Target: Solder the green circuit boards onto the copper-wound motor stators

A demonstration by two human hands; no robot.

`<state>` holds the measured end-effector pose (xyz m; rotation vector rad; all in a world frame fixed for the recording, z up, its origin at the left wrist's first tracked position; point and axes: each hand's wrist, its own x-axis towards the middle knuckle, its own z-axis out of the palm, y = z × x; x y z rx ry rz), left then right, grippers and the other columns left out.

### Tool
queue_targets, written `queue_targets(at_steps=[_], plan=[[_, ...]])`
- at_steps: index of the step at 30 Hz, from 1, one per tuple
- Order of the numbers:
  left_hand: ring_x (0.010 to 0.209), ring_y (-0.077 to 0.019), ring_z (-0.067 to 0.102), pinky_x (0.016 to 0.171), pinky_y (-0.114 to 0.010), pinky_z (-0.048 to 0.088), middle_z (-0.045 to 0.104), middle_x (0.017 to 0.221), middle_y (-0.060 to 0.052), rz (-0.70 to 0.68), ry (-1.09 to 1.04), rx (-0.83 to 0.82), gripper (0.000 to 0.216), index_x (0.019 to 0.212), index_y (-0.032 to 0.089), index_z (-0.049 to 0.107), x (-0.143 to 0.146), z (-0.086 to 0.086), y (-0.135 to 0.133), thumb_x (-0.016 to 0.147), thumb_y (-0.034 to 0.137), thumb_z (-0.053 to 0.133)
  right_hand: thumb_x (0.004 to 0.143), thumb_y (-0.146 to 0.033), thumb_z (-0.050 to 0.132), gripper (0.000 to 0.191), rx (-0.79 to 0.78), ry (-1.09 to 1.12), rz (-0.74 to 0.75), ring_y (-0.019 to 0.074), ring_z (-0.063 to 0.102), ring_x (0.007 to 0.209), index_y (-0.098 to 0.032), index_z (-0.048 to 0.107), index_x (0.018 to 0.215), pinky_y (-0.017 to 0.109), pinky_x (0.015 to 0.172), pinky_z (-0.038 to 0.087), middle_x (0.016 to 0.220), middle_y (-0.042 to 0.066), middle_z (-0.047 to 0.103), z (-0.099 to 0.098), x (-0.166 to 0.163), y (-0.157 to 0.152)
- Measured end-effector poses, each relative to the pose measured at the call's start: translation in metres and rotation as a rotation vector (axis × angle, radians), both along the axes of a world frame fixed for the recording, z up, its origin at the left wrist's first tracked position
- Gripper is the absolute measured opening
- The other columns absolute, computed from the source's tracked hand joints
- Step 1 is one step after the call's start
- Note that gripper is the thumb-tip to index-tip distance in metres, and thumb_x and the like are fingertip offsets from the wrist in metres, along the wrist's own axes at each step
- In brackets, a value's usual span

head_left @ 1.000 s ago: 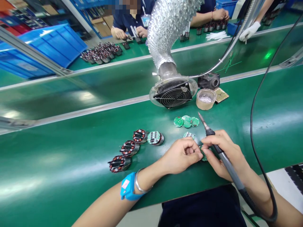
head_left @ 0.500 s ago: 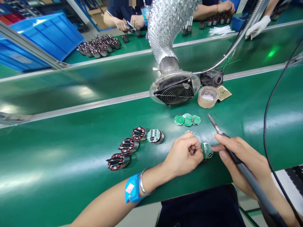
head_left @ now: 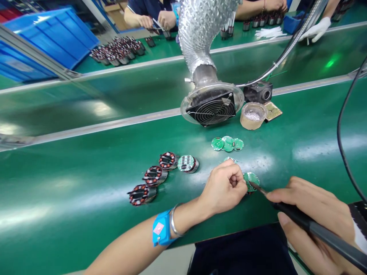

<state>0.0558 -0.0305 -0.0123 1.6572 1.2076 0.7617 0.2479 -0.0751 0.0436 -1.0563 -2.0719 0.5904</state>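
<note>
My left hand (head_left: pixel 225 187) is curled in a pinch against a small round motor part topped by a green circuit board (head_left: pixel 251 181) on the green bench. My right hand (head_left: pixel 312 219) grips a black soldering iron (head_left: pixel 304 225) like a pen. Its metal tip touches the near edge of that board. A blue wrist strap and a metal bangle sit on my left wrist.
Three copper-wound stators (head_left: pixel 153 175) and one boarded unit (head_left: pixel 187 163) lie to the left. Loose green boards (head_left: pixel 228 144) lie beyond. A fume duct with fan (head_left: pixel 210 107), a solder pot (head_left: pixel 252 115) and a cable (head_left: pixel 345 126) are near. Other people work across the conveyor.
My right hand has drawn back towards me and swung the iron down, so its tip now meets the board instead of pointing up and away. My left hand has stayed pinched at the part.
</note>
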Motion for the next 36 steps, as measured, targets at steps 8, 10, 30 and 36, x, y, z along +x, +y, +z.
queue_targets(at_steps=[8, 10, 30, 36], plan=[[0.053, -0.0062, 0.04, 0.05, -0.02, 0.031, 0.044, 0.065, 0.003, 0.011, 0.018, 0.018, 0.015, 0.056, 0.015, 0.047, 0.002, 0.001, 0.0, 0.067, 0.008, 0.054, 0.077, -0.006, 0.052, 0.025, 0.017, -0.037, 0.007, 0.0135, 0.045, 0.057, -0.014, 0.061, 0.099, 0.031, 0.052, 0.037, 0.07, 0.002, 0.054, 0.001, -0.001, -0.001], [0.053, -0.0066, 0.039, 0.05, -0.021, 0.03, 0.044, 0.064, 0.003, 0.012, 0.03, 0.024, 0.015, 0.056, 0.015, 0.047, 0.003, 0.001, 0.001, 0.067, 0.007, 0.054, 0.077, -0.006, 0.052, 0.025, 0.013, -0.033, 0.009, 0.0134, 0.045, 0.057, -0.015, 0.061, 0.099, 0.031, 0.051, 0.037, 0.068, 0.001, 0.052, 0.0, 0.0, -0.001], [0.054, -0.0068, 0.045, 0.047, -0.02, 0.038, 0.047, 0.073, 0.002, -0.061, -0.038, -0.058, 0.007, 0.068, 0.016, 0.053, -0.004, 0.0, -0.001, 0.068, 0.011, 0.058, 0.085, -0.008, 0.061, 0.031, 0.044, -0.133, 0.144, 0.0208, 0.067, 0.102, -0.024, 0.06, 0.112, 0.034, 0.087, 0.056, 0.109, 0.007, 0.071, -0.046, 0.016, 0.028], [0.067, -0.0111, 0.053, 0.06, -0.026, 0.051, 0.05, 0.089, -0.002, -0.102, -0.077, -0.01, 0.019, 0.083, 0.016, 0.056, -0.014, 0.001, -0.008, 0.067, 0.017, 0.066, 0.083, 0.001, 0.058, 0.033, 0.163, -0.111, 0.243, 0.0191, 0.066, 0.099, -0.023, 0.059, 0.106, 0.036, 0.085, 0.055, 0.103, 0.007, 0.072, -0.049, 0.011, 0.043]])
